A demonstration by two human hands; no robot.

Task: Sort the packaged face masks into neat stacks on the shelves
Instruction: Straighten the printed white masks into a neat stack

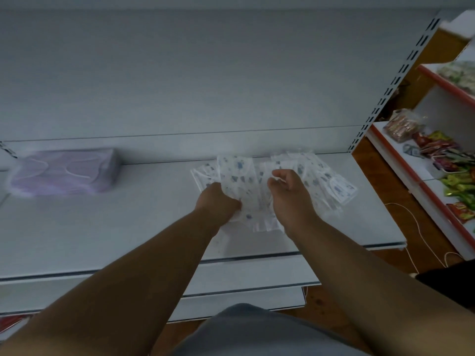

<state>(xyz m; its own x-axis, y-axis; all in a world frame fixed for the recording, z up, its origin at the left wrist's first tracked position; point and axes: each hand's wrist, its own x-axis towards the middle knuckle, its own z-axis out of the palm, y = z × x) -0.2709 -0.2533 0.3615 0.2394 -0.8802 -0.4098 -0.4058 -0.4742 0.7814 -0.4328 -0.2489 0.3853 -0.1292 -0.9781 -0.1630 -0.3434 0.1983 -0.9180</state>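
A loose spread of white packaged face masks with blue prints (318,176) lies on the white shelf (128,227) at centre right. My left hand (218,201) grips several of these packets from the left side. My right hand (288,186) rests on the pile just to the right, fingers curled over the packets. Far to the left on the same shelf sits a neat stack of purple packaged masks (64,173), blurred, away from both hands.
The shelf's white back panel rises behind. A slotted upright (393,80) bounds the shelf on the right. Beyond it stands a red-trimmed shelf unit (411,170) with snack packets (447,155). A white cord (421,235) lies on the wooden floor.
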